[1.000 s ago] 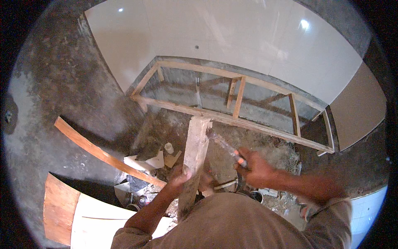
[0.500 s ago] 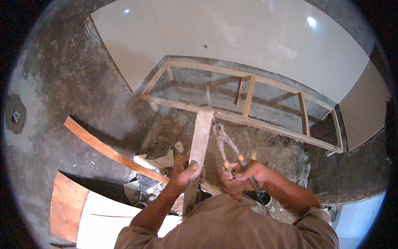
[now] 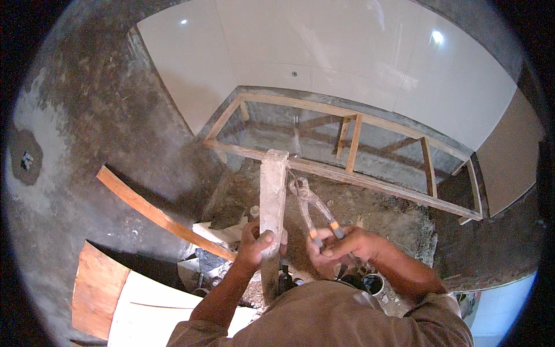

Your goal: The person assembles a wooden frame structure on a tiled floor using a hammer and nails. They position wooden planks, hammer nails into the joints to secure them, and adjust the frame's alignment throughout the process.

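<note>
Since half a second ago, the far end of the cement-crusted plank (image 3: 273, 194) has shifted left against the timber frame (image 3: 354, 143) beyond. The left hand (image 3: 254, 246) grips this plank before the torso; the right hand (image 3: 347, 246) is wrapped around the spread handles of the pincers (image 3: 303, 194), just beside its right edge. Better, I judge, to hold it firmly and pull steadily. Its face looks pale grey, rough, darker nearer the body.

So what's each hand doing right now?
Left hand: closed around the dusty wooden board.
Right hand: holding the pincers by their handles.
</note>
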